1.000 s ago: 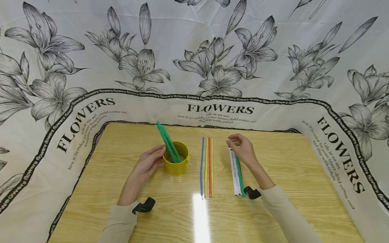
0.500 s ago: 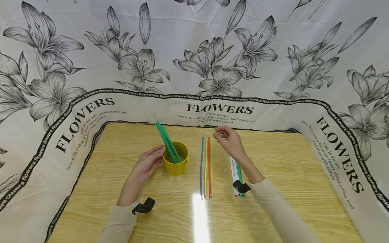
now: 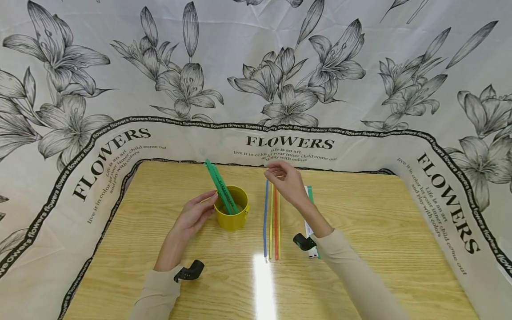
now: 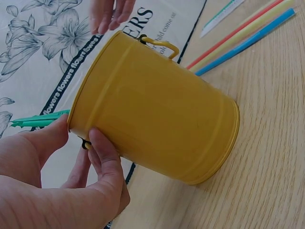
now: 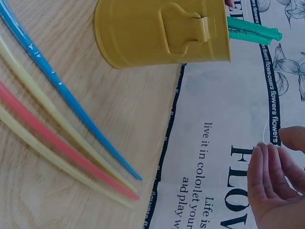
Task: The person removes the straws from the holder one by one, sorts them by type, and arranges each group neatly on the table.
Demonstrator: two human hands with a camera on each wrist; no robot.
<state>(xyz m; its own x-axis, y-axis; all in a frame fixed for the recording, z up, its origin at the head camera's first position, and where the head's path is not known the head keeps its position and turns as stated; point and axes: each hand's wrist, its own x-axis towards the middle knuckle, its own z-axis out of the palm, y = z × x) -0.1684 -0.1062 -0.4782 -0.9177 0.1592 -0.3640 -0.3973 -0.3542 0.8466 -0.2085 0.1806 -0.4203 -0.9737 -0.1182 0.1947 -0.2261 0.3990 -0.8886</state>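
My left hand (image 3: 197, 211) holds a small yellow metal bucket (image 3: 232, 222) upright on the table, its fingers at the rim and side handle. Inside the bucket lean slim green printed packets (image 3: 221, 189), their tops sticking out toward the back left. My right hand (image 3: 286, 181) hovers over the far ends of several long thin sticks, fingers loosely bent, with no clear object in them; a faint thin line shows by its fingertips in the right wrist view. Side by side lie a blue stick (image 3: 266, 218), a red stick (image 3: 276, 222) and yellow sticks (image 3: 271, 240).
Right of the sticks, partly hidden under my right forearm, lie a white printed strip (image 3: 308, 229) and a green strip (image 3: 310, 193). A wood-grain table (image 3: 360, 213) bears everything. A flower-print cloth (image 3: 200, 142) hangs round its back and sides.
My right hand has moved left, from above the white and green strips to above the far ends of the sticks. The left hand and bucket have stayed in place.
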